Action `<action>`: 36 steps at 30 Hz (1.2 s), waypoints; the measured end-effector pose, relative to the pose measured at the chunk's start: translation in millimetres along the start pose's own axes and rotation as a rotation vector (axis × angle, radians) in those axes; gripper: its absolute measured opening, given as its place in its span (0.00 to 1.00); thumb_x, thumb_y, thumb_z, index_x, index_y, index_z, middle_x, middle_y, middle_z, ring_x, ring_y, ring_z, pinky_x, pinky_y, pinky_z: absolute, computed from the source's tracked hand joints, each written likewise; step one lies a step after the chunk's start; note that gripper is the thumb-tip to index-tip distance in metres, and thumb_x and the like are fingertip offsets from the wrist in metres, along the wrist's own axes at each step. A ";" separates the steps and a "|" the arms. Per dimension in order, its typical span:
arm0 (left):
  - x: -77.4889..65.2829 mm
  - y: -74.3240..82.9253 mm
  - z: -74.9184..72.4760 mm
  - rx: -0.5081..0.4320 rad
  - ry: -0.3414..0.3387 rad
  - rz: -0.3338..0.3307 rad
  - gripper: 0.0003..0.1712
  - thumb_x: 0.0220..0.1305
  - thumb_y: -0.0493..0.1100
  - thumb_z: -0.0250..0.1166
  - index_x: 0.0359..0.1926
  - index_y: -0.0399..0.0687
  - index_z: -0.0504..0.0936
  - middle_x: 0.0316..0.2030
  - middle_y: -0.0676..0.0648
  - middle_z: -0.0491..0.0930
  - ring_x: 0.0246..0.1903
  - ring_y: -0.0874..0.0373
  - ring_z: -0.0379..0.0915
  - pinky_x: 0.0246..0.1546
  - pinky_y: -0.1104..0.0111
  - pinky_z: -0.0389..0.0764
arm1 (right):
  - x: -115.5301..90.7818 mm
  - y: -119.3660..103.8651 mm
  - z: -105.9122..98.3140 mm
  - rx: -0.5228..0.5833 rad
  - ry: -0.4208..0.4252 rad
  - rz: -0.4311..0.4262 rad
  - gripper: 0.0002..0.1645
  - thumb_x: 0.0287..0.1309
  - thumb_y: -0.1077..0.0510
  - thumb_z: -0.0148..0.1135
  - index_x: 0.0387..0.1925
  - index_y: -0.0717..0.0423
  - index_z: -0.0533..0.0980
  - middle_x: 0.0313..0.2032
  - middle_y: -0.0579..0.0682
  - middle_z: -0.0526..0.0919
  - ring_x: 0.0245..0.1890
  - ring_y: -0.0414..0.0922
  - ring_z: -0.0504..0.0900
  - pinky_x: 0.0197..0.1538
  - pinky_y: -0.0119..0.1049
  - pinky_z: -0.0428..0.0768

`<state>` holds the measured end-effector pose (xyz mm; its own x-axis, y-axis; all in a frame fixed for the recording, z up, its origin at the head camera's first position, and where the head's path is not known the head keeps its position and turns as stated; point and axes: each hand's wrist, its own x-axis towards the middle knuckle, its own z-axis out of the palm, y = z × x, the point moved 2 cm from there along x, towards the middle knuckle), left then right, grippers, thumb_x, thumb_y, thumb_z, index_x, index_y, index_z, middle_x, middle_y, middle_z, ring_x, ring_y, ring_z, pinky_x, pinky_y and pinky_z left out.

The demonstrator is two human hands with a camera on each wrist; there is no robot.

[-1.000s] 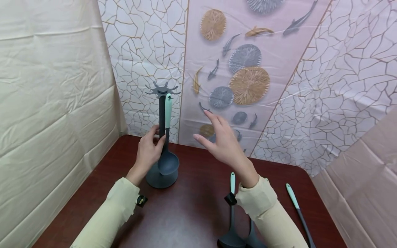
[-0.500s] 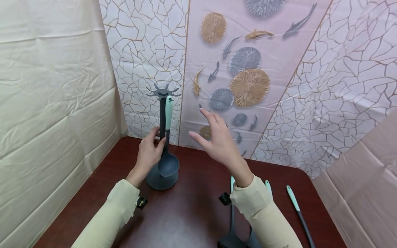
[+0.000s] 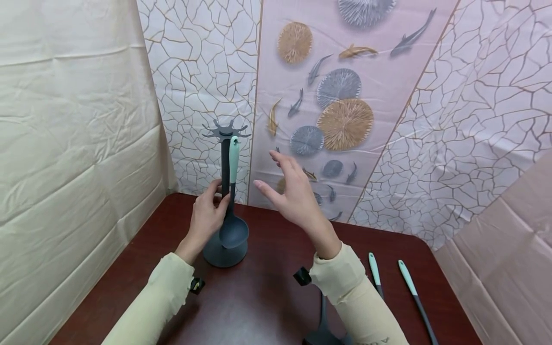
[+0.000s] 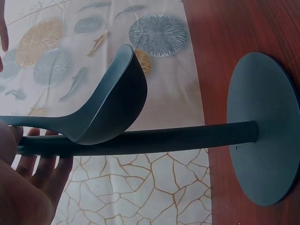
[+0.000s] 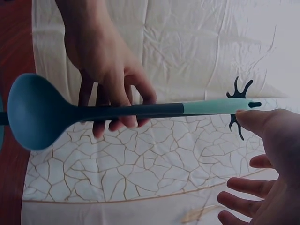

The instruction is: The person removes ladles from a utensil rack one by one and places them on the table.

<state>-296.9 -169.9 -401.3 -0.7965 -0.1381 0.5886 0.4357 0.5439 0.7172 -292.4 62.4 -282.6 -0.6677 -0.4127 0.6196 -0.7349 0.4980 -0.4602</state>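
Observation:
A ladle [image 3: 234, 233] with a dark bowl and mint handle [image 3: 234, 158] hangs upright, bowl down, on a dark utensil stand [image 3: 225, 254] with a round base and a spidery hooked top. My left hand [image 3: 204, 215] wraps the stand's post [image 4: 173, 139] from behind, its thumb lying across the ladle's shaft [image 5: 159, 109]. To the right of them my right hand [image 3: 294, 194] is raised in the air with fingers spread, holding nothing. In the right wrist view its thumb overlaps the handle's end; I cannot tell whether they touch.
On the red-brown table [image 3: 258, 287] at the right lie more mint-handled utensils: one by the right edge [image 3: 416, 294], another handle [image 3: 374, 268] beside it, and a dark head [image 3: 322, 330] partly under my right sleeve. Patterned cloth [image 3: 198, 86] hangs behind the table.
My right hand has drifted left, closer to the stand, uncovering a second mint handle and covering another on the table. The left hand keeps its grip on the ladle and post.

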 end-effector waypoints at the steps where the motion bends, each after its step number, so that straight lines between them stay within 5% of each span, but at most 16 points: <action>1: -0.2 0.0 -0.1 -0.001 0.001 -0.001 0.20 0.77 0.42 0.66 0.65 0.48 0.77 0.49 0.41 0.84 0.41 0.46 0.88 0.38 0.50 0.88 | 0.8 -0.9 1.1 0.005 0.006 -0.001 0.45 0.69 0.42 0.70 0.79 0.50 0.65 0.71 0.52 0.73 0.68 0.51 0.73 0.67 0.58 0.72; 24: 0.9 0.6 -3.4 0.014 0.016 -0.006 0.19 0.77 0.42 0.67 0.65 0.50 0.78 0.49 0.42 0.85 0.42 0.47 0.88 0.39 0.50 0.88 | 18.5 -23.2 22.2 0.161 0.042 -0.003 0.40 0.70 0.44 0.69 0.78 0.48 0.66 0.65 0.50 0.78 0.63 0.46 0.78 0.63 0.48 0.78; 36: -0.5 -1.1 -1.1 -0.006 0.008 0.008 0.21 0.77 0.41 0.66 0.66 0.49 0.77 0.49 0.41 0.85 0.44 0.46 0.88 0.42 0.49 0.88 | 32.8 -32.4 30.3 0.253 0.024 -0.033 0.36 0.71 0.49 0.68 0.74 0.53 0.69 0.60 0.57 0.82 0.59 0.50 0.81 0.60 0.48 0.81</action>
<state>-296.6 -171.3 -402.0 -0.7898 -0.1407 0.5970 0.4444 0.5397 0.7150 -294.0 9.6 -266.6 -0.6419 -0.4059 0.6505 -0.7647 0.2765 -0.5820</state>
